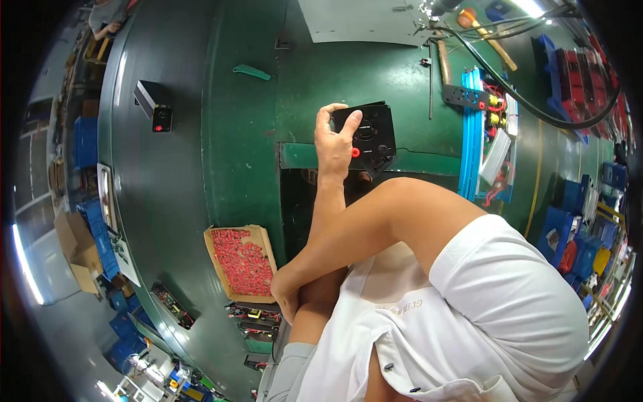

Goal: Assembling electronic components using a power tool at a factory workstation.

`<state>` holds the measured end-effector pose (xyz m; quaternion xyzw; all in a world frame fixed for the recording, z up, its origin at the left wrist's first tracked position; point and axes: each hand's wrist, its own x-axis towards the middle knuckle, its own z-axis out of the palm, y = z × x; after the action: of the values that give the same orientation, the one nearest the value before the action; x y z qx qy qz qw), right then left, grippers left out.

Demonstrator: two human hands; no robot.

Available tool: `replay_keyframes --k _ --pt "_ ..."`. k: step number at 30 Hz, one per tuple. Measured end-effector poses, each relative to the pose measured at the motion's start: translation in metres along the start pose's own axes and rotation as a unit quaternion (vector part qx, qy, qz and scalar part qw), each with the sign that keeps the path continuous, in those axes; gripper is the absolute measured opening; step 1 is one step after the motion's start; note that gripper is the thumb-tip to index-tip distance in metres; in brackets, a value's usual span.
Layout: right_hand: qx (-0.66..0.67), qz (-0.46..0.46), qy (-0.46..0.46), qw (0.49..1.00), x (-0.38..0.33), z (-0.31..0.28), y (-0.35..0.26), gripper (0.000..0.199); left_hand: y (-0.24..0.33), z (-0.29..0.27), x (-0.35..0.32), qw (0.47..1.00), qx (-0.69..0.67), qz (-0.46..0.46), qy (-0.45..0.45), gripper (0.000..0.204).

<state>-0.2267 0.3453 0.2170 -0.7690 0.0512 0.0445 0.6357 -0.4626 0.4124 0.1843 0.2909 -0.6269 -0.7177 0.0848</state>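
My left hand (pixel 332 144) is closed round a square black panel (pixel 375 127), its thumb on the front face and its other fingers partly behind. The panel has a red round part, a dark round part and cut-outs. It is held up over the green bench (pixel 315 80). My right arm crosses in front of my left forearm. My right hand (pixel 285 295) hangs against my left arm near the elbow, beside a cardboard tray (pixel 219 268) of small red parts; its fingers are mostly hidden.
A black-and-silver box (pixel 155 107) stands on the dark belt at left. A green strip (pixel 252 72) lies on the bench. Blue rails (pixel 471 134) and wired parts lie at right, under a hanging black cable (pixel 509 90). A hammer (pixel 492 43) lies at far right.
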Motion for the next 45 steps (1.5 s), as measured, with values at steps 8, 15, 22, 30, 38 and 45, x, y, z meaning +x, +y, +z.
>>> replay_keyframes --k 8,15,22,30,38,45 --pt "0.008 -0.077 0.241 0.967 -0.046 0.002 -0.045 0.020 -0.004 0.003 0.000 0.998 -0.063 -0.020 -0.023 0.028" --pt "-0.058 -0.120 0.805 0.579 -0.221 0.120 -0.061 0.021 -0.011 -0.012 0.001 0.999 -0.013 0.033 -0.001 0.027" --pt "-0.062 0.365 0.882 0.293 -0.280 0.251 -0.038 0.099 -0.013 -0.005 0.001 1.000 0.006 0.008 -0.018 0.031" --pt "0.106 0.289 0.887 0.344 -0.281 0.242 -0.017 0.120 -0.005 -0.004 -0.001 0.998 -0.052 -0.034 -0.031 0.031" --pt "-0.200 0.327 0.881 0.279 -0.290 0.222 -0.023 0.089 -0.007 -0.002 0.005 0.999 -0.016 0.021 -0.032 0.032" --pt "-0.078 0.309 0.458 0.830 -0.245 0.070 -0.065 0.052 -0.007 -0.008 0.005 1.000 -0.013 0.013 -0.017 0.028"
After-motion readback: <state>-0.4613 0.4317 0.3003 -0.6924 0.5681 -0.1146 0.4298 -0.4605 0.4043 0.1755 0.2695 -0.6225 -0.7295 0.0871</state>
